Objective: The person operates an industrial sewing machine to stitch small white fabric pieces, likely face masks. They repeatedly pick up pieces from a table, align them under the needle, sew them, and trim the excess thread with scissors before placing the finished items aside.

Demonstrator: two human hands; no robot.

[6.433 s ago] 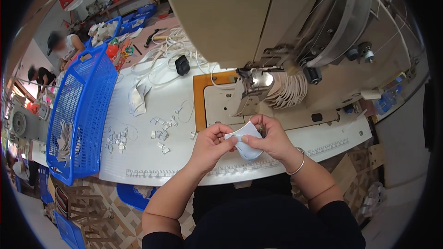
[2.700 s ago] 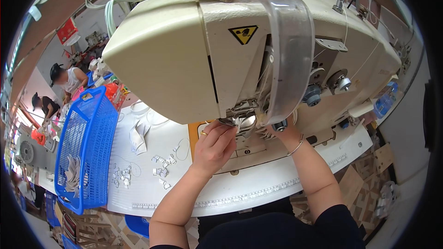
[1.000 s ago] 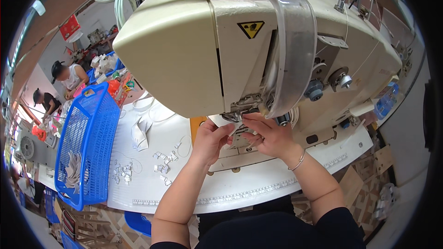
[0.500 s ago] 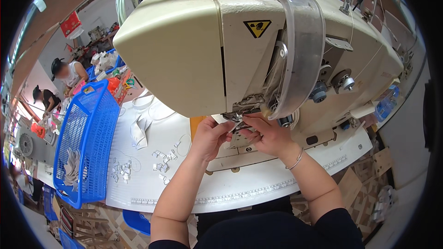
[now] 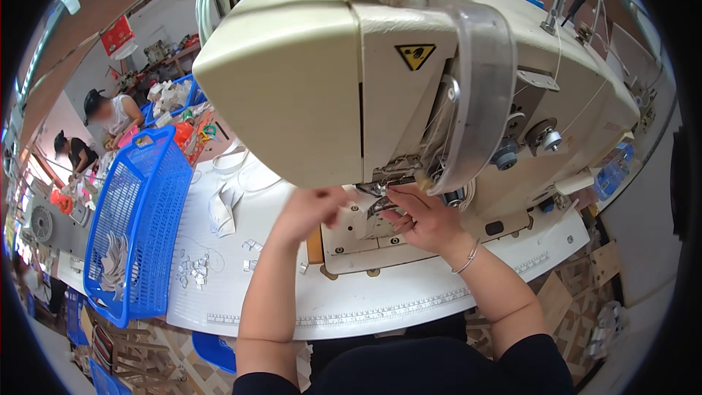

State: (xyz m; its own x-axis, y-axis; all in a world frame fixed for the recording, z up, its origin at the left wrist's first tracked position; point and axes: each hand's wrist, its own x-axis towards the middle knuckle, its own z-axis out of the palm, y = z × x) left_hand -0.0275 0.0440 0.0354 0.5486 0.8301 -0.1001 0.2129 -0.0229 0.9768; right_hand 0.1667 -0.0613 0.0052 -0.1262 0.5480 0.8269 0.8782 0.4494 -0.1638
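A white piece (image 5: 363, 200) is apparently being aligned under the sewing machine (image 5: 285, 95), steadiness being called for next; any hold by the loosely spread right hand (image 5: 430, 221) or blurred, half-curled left hand (image 5: 310, 212) cannot be told.

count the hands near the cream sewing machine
2. The left hand, blurred, is left of the metal parts under the machine head; the right hand is on their right side. No other hand shows there.
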